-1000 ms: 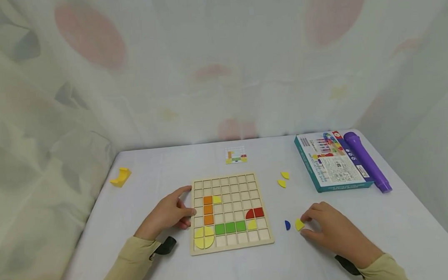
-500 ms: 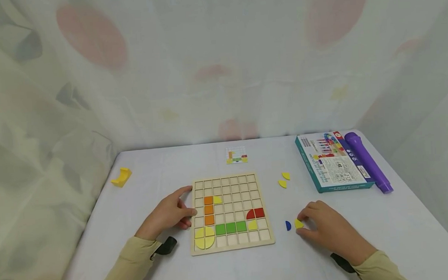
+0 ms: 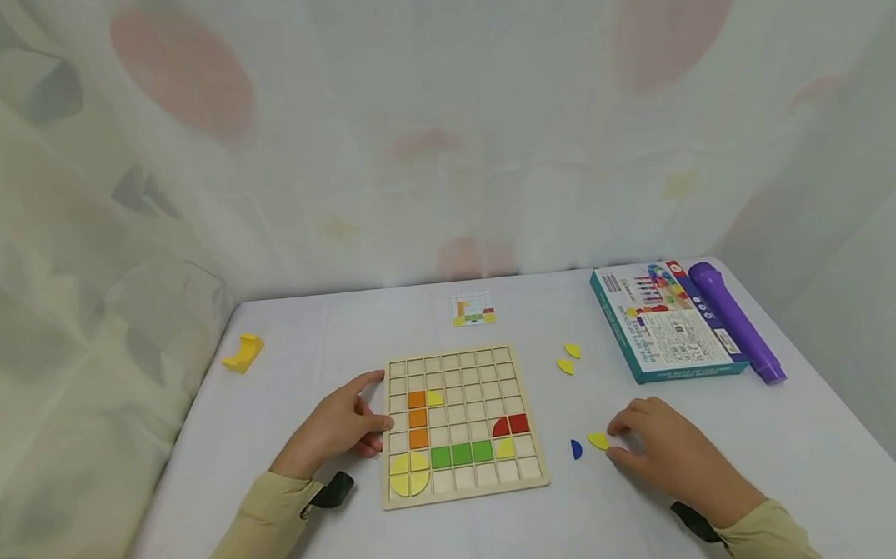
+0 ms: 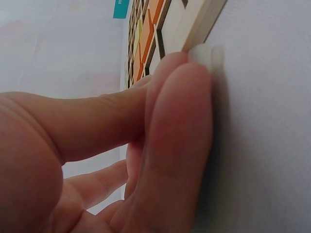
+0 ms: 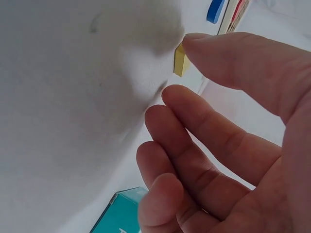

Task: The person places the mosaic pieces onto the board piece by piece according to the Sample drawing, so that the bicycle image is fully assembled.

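Note:
In the head view my left hand (image 3: 342, 422) holds the left edge of a wooden grid board (image 3: 468, 499). Its thumb lies over the rim, and in the left wrist view fingertips meet the board's side. Orange, green, red and yellow pieces sit in some cells. My right hand (image 3: 669, 453) is low over the cloth, thumb and index finger apart. Just left of its fingertips lies a yellow quarter-circle piece (image 3: 598, 441); in the right wrist view the thumb tip overlaps this yellow piece (image 5: 180, 63), and I cannot tell whether they touch. A blue half-circle piece (image 3: 576, 449) lies left of it.
Two yellow quarter-circle pieces (image 3: 565, 366) lie right of the board. A small pattern card (image 3: 473, 309) is behind it. At the back right are a flat box (image 3: 668, 324) and a purple tube (image 3: 735, 321). A yellow curved block (image 3: 244, 353) is far left.
My right hand moved slightly left over the yellow piece, then drew back right, with the thumb and index finger off its sides. The yellow piece has turned a little. My left hand stays put.

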`<state>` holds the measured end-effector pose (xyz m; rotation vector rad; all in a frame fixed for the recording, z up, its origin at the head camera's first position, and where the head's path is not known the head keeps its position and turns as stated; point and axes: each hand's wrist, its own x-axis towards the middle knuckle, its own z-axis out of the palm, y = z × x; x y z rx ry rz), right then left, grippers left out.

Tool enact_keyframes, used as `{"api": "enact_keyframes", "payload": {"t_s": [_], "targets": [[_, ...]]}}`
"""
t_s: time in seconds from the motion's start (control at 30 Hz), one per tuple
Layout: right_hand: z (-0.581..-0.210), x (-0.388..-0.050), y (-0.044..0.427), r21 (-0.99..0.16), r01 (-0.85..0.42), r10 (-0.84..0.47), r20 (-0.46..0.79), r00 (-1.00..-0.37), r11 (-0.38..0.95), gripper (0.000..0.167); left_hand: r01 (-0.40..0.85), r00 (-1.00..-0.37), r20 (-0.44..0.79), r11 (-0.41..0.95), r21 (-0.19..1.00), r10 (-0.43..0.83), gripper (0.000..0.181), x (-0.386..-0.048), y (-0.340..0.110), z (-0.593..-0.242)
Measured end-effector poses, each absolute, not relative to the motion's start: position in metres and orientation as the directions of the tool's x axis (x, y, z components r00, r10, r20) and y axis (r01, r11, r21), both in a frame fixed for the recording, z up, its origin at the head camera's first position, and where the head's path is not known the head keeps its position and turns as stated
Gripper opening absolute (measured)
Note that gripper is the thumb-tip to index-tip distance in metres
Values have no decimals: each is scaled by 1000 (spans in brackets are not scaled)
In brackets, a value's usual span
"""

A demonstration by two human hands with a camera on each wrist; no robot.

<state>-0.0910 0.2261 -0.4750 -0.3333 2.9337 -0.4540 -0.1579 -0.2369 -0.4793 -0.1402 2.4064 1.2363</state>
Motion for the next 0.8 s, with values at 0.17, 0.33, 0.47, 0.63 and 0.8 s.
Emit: {"api": "enact_keyframes", "payload": {"t_s": [0.17, 0.33, 0.47, 0.63, 0.8], "targets": [[-472, -86, 226, -320, -164, -217, -139, -966, 933, 22, -278, -902, -419, 598, 752, 107, 92, -158, -238, -480], [-470, -78, 223, -344, -152, -214, -151, -965, 927, 18, -281, -900, -422, 599, 750, 106, 92, -159, -238, -481], [-470, -74, 216, -354, -161, -227, -154, -962, 921, 17, -286, -899, -425, 597, 749, 103, 92, -159, -238, -481], [-471, -77, 212, -339, -160, -230, -177, -957, 927, 17, -279, -902, -419, 597, 752, 107, 91, -159, -238, -480], [-473, -85, 214, -311, -172, -225, -145, -963, 935, 19, -272, -905, -412, 595, 756, 109, 91, -158, -238, -480]]}}
